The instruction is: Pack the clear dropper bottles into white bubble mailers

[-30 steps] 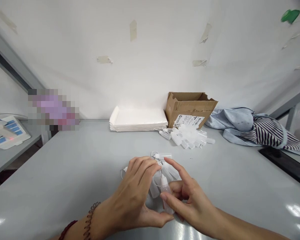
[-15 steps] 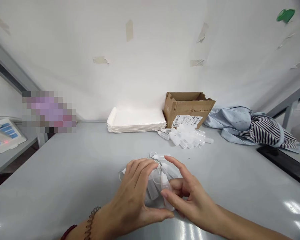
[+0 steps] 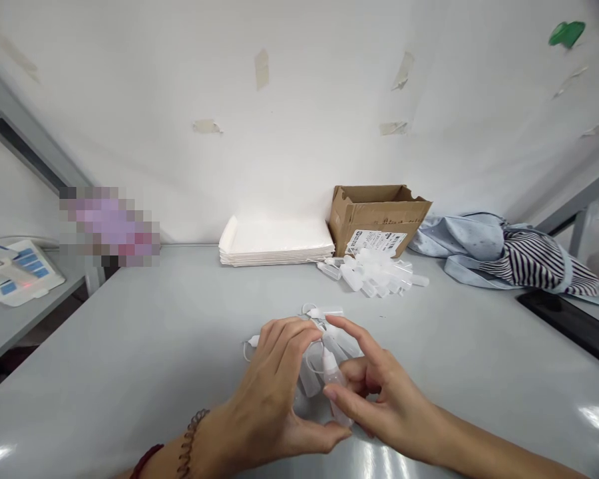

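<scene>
My right hand (image 3: 379, 389) pinches a small clear plastic dropper bottle (image 3: 335, 379) between thumb and bent fingers, its index finger stretched out above. The bottle is tilted, with a white neck and thin tip pointing away from me. My left hand (image 3: 274, 386) curves around the same bottle, fingertips by the tip and thumb at the base. A thin white loop (image 3: 312, 362) hangs beside the bottle's neck. Several similar bottles (image 3: 309, 380) lie on the table behind and between my hands, partly hidden by the left one.
A pile of clear bottles (image 3: 379, 273) lies before an open cardboard box (image 3: 374, 219). Left of the box is a stack of white envelopes (image 3: 277, 239). A blue cloth bag (image 3: 459, 236) and a black phone-like object (image 3: 574, 326) lie at right. A white device (image 3: 30, 273) stands at far left.
The view has shifted slightly, so the scene sits a little further right. Both hands keep nearly the same hold on the bottle.
</scene>
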Demonstrator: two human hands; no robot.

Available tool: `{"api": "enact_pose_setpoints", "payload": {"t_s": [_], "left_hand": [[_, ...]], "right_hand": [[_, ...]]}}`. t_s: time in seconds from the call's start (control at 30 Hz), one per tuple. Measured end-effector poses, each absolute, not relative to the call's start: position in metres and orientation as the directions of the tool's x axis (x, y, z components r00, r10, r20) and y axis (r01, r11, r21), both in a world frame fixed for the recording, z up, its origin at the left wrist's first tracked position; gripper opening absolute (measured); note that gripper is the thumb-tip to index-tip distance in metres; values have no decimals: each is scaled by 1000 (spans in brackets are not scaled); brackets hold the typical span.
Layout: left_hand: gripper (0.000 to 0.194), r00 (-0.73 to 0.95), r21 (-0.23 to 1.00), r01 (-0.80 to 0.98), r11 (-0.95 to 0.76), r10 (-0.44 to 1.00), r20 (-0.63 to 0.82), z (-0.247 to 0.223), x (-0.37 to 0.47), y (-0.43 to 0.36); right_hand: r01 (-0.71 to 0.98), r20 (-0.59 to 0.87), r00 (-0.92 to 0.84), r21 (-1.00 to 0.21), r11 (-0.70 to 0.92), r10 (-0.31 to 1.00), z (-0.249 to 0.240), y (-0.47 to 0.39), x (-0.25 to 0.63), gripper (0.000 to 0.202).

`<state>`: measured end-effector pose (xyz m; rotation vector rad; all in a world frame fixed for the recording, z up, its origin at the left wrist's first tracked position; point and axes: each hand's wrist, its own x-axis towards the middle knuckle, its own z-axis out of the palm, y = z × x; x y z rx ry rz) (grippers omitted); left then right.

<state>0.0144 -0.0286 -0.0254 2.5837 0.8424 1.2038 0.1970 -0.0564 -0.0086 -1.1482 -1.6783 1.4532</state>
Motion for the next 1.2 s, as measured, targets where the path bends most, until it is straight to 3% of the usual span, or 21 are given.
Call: {"api": "enact_pose_setpoints", "payload": {"t_s": [0.27, 0.33, 0.4, 0.47, 0.53, 0.63, 0.73, 0.97, 1.2], "left_hand": [[71, 513, 387, 422, -820, 567, 644, -22, 15, -28], [73, 527, 388, 442, -809, 584, 617, -21, 13, -25], [76, 534, 387, 482, -786, 614, 581, -20, 10, -22], [78, 534, 378, 535, -756, 649, 542, -19, 6, -17], [75, 533, 362, 595, -718, 689, 491, -18, 3, -13], [66, 516, 352, 672, -651, 754, 406, -16, -1, -7], [60, 496, 370, 704, -606, 793, 354, -16, -3, -4], [59, 521, 378, 684, -624, 780, 346, -15, -6, -6], [69, 492, 432, 710, -556, 830, 262, -12, -8, -8]], "right_hand": [[231, -83, -442, -973, 24, 893, -8, -53, 197, 58], [270, -50, -476, -959, 92, 878, -4, -49, 202, 53], [333, 75, -469, -908, 255, 880, -1, -42, 211, 46], [445, 258, -385, -790, 423, 886, 1, -31, 223, 38], [635, 399, -290, -600, 487, 870, -2, -18, 236, 29], [858, 504, -385, -114, 501, 773, -15, 3, 248, 26], [916, 532, -345, 9, 402, 774, -30, 20, 250, 23], [959, 558, -272, 92, 268, 784, -39, 31, 238, 20], [961, 582, -212, -20, 275, 785, -45, 32, 248, 23]]}}
